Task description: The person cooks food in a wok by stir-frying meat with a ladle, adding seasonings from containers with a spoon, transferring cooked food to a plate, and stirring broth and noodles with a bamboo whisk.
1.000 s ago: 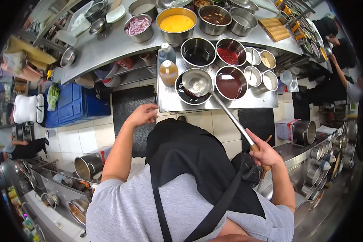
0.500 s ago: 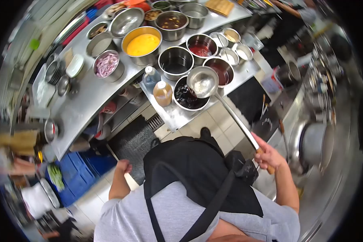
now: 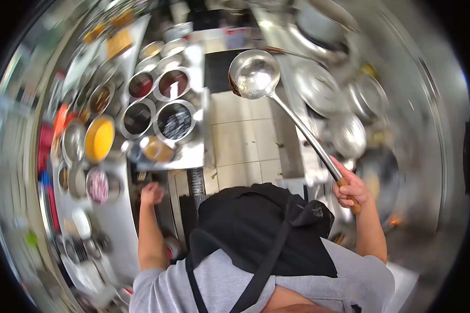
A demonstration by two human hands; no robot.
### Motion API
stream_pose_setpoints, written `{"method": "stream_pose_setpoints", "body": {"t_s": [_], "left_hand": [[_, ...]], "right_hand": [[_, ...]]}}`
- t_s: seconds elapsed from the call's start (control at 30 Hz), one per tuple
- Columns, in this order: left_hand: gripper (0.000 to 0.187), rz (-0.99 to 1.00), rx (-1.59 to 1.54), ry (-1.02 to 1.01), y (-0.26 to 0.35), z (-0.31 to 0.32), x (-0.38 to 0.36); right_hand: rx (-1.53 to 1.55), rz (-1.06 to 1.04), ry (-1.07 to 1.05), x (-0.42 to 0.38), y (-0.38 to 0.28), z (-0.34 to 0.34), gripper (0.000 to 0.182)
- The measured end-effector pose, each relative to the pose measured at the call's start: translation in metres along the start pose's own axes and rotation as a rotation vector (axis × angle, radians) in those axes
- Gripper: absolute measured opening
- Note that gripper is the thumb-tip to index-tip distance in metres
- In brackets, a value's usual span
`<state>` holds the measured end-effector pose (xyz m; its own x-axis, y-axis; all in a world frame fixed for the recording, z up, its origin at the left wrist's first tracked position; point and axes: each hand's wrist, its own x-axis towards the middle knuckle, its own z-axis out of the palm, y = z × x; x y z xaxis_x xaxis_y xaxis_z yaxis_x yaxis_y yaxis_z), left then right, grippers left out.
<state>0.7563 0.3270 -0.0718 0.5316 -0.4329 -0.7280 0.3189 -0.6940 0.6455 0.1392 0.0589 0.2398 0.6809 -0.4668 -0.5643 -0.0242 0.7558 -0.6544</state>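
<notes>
My right hand (image 3: 353, 191) is wrapped around the wooden grip of a long-handled steel ladle (image 3: 254, 74). The ladle's bowl is out in front over the floor, with dark sauce on its left rim. To its left, a metal pot of dark sauce (image 3: 174, 121) stands on the corner of a steel counter. Close to the counter's front edge is my left hand (image 3: 152, 193), its fingers curled in and nothing visible in them. The nearest item to it is a squeeze bottle of brown liquid (image 3: 157, 150), blurred, on the counter corner.
On the left counter (image 3: 121, 229) are a pot of yellow liquid (image 3: 100, 138), a pot of sliced onions (image 3: 97, 186) and several others. At right sit a wok (image 3: 377, 180), a perforated strainer (image 3: 347, 135) and a large pot (image 3: 324, 21). Tiled floor (image 3: 240, 136) lies between.
The view has swung right toward the stove side. The ladle has moved away from above the dark sauce pot and is now over the aisle, still in my right hand.
</notes>
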Motion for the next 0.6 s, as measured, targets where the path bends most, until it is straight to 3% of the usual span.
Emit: {"method": "stream_pose_setpoints", "body": {"t_s": [0.07, 0.2, 0.3, 0.37, 0.4, 0.47, 0.6], "left_hand": [[0.017, 0.027, -0.106, -0.144, -0.026, 0.014, 0.006], [0.019, -0.263, 0.386, -0.302, -0.067, 0.055, 0.021], [0.022, -0.318, 0.549, -0.394, -0.063, 0.104, 0.022], [0.025, -0.264, 0.592, -0.443, -0.048, 0.136, 0.022], [0.027, -0.224, 0.595, -0.464, -0.038, 0.152, 0.021], [0.029, -0.095, 0.567, -0.531, -0.017, 0.187, 0.019], [0.036, 0.154, 0.439, -0.711, 0.035, 0.279, -0.018]], "right_hand": [[0.114, -0.143, 0.142, -0.064, 0.043, -0.011, 0.098], [0.263, -0.415, 0.472, -0.163, 0.117, -0.008, 0.094], [0.392, -0.604, 0.594, -0.204, 0.163, -0.027, 0.092], [0.35, -0.588, 0.82, -0.222, 0.18, -0.048, 0.09], [0.365, -0.598, 0.837, -0.231, 0.189, -0.067, 0.09], [0.23, -0.481, 1.07, -0.247, 0.213, -0.112, 0.089], [0.069, -0.346, 1.3, -0.251, 0.246, -0.162, 0.091]]}}
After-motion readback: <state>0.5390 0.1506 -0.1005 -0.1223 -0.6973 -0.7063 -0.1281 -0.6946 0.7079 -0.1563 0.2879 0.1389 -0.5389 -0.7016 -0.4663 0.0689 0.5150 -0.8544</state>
